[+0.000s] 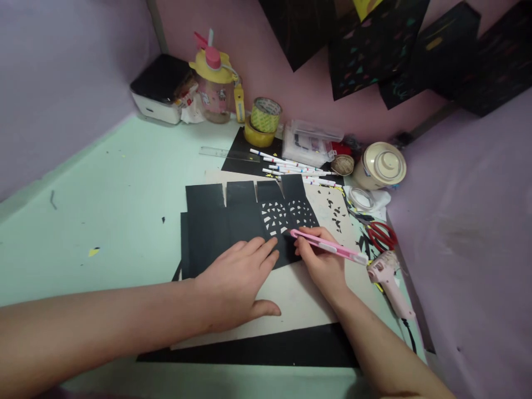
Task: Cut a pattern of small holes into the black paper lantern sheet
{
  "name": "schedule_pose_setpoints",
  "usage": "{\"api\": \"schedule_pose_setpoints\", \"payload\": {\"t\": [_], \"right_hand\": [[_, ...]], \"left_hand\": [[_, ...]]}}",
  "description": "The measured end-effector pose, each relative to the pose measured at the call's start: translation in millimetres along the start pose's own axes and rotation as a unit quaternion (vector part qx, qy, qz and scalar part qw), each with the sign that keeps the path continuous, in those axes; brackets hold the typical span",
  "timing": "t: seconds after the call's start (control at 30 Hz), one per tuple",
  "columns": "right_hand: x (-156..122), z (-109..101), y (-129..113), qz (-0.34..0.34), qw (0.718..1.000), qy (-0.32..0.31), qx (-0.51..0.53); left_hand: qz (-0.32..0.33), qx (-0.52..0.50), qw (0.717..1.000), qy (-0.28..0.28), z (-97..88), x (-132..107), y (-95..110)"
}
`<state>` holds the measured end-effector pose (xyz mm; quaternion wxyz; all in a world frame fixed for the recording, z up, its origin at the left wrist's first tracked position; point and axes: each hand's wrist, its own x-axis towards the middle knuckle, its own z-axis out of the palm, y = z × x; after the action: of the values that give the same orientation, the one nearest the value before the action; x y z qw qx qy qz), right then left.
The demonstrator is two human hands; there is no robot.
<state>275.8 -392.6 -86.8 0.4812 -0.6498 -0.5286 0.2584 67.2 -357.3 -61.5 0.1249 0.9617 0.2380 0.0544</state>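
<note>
Head view: so the left hand [239, 280] is laid flat, palm down and holding nothing, fingers loosely together and thumb stuck out wide. It's resting on a black paper sheet with slits along its far edge [243, 221], which sits under and just beyond both hands. The right hand [324, 266] has a slim pink pen-shaped plastic cutter [328, 245] pinched like a pencil, front end down by the left hand's fingertips; the tip itself is too small to make out. Two panels of the sheet, just past that tip, are full of little angular holes.

Under the sheet and both hands there's a flat off-white board [303, 293], with a big black sheet [249, 354] poking out on the near side. Tiny black paper scraps [334, 210] are scattered on the board beyond the right hand. Off to that hand's right: red-handled scissors [382, 235] and a pale pink glue gun [393, 285].

Farther out past the hands you've got a pile of white-barrelled markers [295, 166], a clear plastic ruler [228, 154], a yellowish tape roll [260, 136] with a patterned yellow-green one [266, 117] stacked on it, plus a clear plastic box [307, 144]. Way beyond the left hand stands a clear drink bottle with a yellow lid [214, 91].
</note>
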Motion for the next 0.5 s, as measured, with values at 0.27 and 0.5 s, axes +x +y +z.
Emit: {"api": "schedule_pose_setpoints", "payload": {"t": [0.27, 0.5], "right_hand": [[-1, -2, -7, -0.03, 0.997, 0.025, -0.069], [-4, 3, -11, -0.05, 0.995, -0.024, -0.078]], "left_hand": [[0.022, 0.032, 0.999, 0.007, 10.6, 7, -3], [-0.006, 0.004, 1.0, 0.026, 18.9, 5, -1]]}}
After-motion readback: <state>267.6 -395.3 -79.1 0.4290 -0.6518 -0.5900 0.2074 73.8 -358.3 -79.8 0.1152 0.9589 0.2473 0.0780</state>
